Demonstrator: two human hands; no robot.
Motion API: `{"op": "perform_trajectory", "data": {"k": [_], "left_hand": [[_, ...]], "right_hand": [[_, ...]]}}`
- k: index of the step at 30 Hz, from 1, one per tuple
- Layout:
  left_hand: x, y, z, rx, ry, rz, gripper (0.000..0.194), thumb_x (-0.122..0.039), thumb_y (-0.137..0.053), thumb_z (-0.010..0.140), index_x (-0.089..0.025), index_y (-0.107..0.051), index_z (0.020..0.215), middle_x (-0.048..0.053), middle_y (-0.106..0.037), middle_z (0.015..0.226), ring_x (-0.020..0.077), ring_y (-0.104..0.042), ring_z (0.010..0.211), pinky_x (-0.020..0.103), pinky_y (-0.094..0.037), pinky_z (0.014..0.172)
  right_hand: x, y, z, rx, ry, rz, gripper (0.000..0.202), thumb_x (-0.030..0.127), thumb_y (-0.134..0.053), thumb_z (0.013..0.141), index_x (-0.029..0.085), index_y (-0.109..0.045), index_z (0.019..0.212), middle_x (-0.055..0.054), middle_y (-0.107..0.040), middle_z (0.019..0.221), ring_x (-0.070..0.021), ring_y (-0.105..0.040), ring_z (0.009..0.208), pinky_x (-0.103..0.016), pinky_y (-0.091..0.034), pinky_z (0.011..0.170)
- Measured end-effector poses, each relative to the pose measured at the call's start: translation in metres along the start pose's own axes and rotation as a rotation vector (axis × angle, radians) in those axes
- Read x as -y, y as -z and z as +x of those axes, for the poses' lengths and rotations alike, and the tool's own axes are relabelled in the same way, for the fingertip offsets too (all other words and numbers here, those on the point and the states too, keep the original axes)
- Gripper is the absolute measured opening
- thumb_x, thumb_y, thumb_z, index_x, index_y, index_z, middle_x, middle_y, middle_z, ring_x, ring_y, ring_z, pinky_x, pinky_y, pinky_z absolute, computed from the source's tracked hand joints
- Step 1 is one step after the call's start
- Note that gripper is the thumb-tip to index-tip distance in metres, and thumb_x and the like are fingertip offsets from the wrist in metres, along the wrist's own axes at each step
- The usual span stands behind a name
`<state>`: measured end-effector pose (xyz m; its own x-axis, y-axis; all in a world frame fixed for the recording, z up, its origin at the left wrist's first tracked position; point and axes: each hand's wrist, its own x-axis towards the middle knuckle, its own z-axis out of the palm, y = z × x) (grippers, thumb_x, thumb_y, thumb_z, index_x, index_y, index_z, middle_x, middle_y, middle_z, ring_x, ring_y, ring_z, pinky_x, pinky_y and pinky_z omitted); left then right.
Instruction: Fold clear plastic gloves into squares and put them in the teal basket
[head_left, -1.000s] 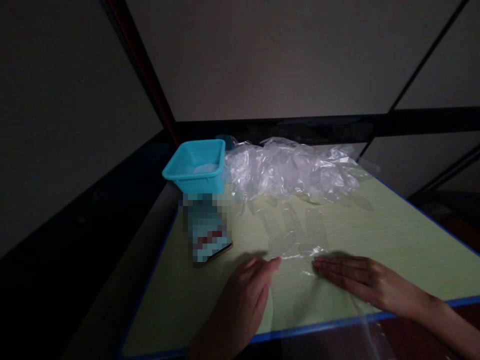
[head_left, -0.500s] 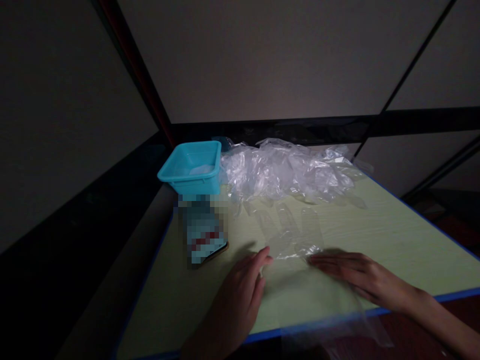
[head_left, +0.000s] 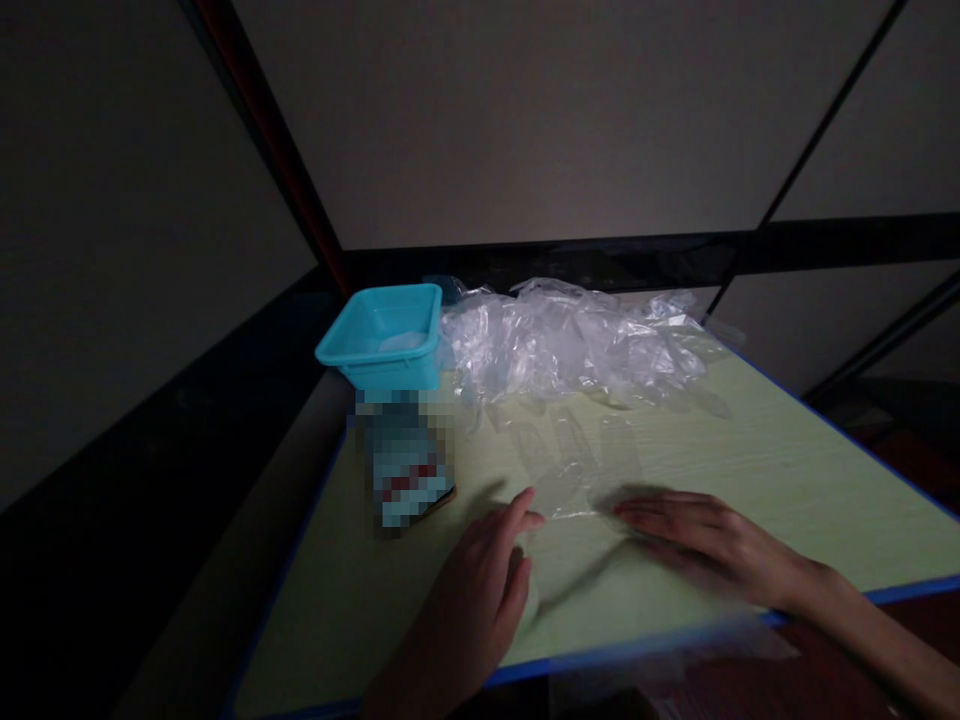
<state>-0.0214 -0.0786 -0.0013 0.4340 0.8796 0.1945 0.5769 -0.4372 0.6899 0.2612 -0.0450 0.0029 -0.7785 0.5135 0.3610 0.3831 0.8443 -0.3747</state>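
Observation:
A clear plastic glove point(head_left: 574, 480) lies on the pale wood-patterned table point(head_left: 780, 470), its fingers pointing toward the back. My left hand point(head_left: 491, 575) rests at its lower left edge, fingers apart and holding nothing. At the lower right of the glove is my right hand point(head_left: 697, 535), partly blurred, with its fingers pressed together; what they hold, if anything, I cannot make out. Blurred clear film point(head_left: 675, 655) hangs at the table's front edge below that hand.
A heap of crumpled clear plastic point(head_left: 570, 340) spans the back of the table. At the back left stands a turquoise basket point(head_left: 382, 370) with something whitish inside. A pixelated phone point(head_left: 412, 470) lies in front of it. Walls stand behind.
The clear film near my right hand has shifted down toward the table's front edge. My right hand has tilted slightly and lifted a little; my left hand has hardly moved.

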Motion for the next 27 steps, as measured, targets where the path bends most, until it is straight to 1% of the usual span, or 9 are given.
{"op": "perform_trajectory", "data": {"k": [4,7,10,15,21,24,27], "left_hand": [[0.0009,-0.0016,-0.0013,0.001,-0.007,0.001,0.056,-0.006,-0.038,0.086,-0.027,-0.022,0.135,0.003,-0.056,0.121,0.0167,-0.048,0.115,0.036,-0.038,0.100],[0.0010,-0.0024,-0.0011,-0.008,-0.010,0.006,0.054,-0.005,-0.038,0.085,-0.026,-0.025,0.133,0.003,-0.056,0.121,0.0169,-0.047,0.117,0.035,-0.038,0.099],[0.0005,-0.0016,0.0001,-0.019,-0.016,0.003,0.055,-0.005,-0.039,0.084,-0.026,-0.027,0.134,0.003,-0.058,0.119,0.0178,-0.049,0.115,0.036,-0.040,0.098],[-0.0008,-0.0002,0.0016,-0.035,-0.027,0.016,0.054,-0.006,-0.041,0.083,-0.025,-0.030,0.133,0.004,-0.059,0.116,0.0185,-0.051,0.112,0.037,-0.041,0.097],[-0.0024,-0.0015,0.0023,-0.042,-0.044,0.036,0.054,-0.004,-0.041,0.083,-0.025,-0.032,0.132,0.004,-0.061,0.114,0.0185,-0.053,0.108,0.037,-0.044,0.094],[-0.0013,-0.0023,0.0025,-0.063,-0.051,0.050,0.052,-0.004,-0.041,0.083,-0.025,-0.033,0.131,0.003,-0.062,0.111,0.0187,-0.055,0.105,0.038,-0.045,0.092],[0.0003,-0.0029,0.0025,-0.085,-0.069,0.064,0.052,-0.003,-0.041,0.083,-0.024,-0.033,0.131,0.003,-0.064,0.109,0.0189,-0.056,0.104,0.038,-0.046,0.091]], "right_hand": [[0.0032,-0.0017,0.0080,0.036,0.045,-0.029,0.051,0.011,-0.048,0.087,0.016,-0.037,0.136,-0.010,-0.056,0.126,-0.0176,-0.051,0.116,-0.034,-0.047,0.095],[0.0040,-0.0014,0.0104,0.091,0.076,-0.032,0.053,0.009,-0.045,0.086,0.011,-0.033,0.138,-0.014,-0.052,0.129,-0.0192,-0.046,0.121,-0.036,-0.045,0.097],[0.0033,0.0001,0.0101,0.143,0.089,-0.012,0.054,0.008,-0.043,0.086,0.009,-0.031,0.139,-0.015,-0.048,0.132,-0.0200,-0.042,0.124,-0.038,-0.043,0.098],[0.0023,0.0016,0.0092,0.197,0.113,0.006,0.055,0.008,-0.042,0.085,0.009,-0.030,0.139,-0.015,-0.044,0.136,-0.0217,-0.036,0.127,-0.040,-0.040,0.101],[0.0014,0.0003,0.0074,0.204,0.094,0.011,0.058,0.009,-0.041,0.085,0.013,-0.028,0.141,-0.012,-0.043,0.136,-0.0215,-0.040,0.125,-0.039,-0.041,0.100],[0.0003,-0.0004,0.0054,0.212,0.079,0.033,0.057,0.009,-0.041,0.084,0.013,-0.029,0.140,-0.012,-0.043,0.136,-0.0214,-0.040,0.125,-0.039,-0.040,0.100],[0.0008,0.0005,0.0043,0.247,0.034,0.061,0.056,0.009,-0.041,0.085,0.014,-0.030,0.140,-0.012,-0.043,0.137,-0.0213,-0.039,0.126,-0.040,-0.039,0.101]]}}
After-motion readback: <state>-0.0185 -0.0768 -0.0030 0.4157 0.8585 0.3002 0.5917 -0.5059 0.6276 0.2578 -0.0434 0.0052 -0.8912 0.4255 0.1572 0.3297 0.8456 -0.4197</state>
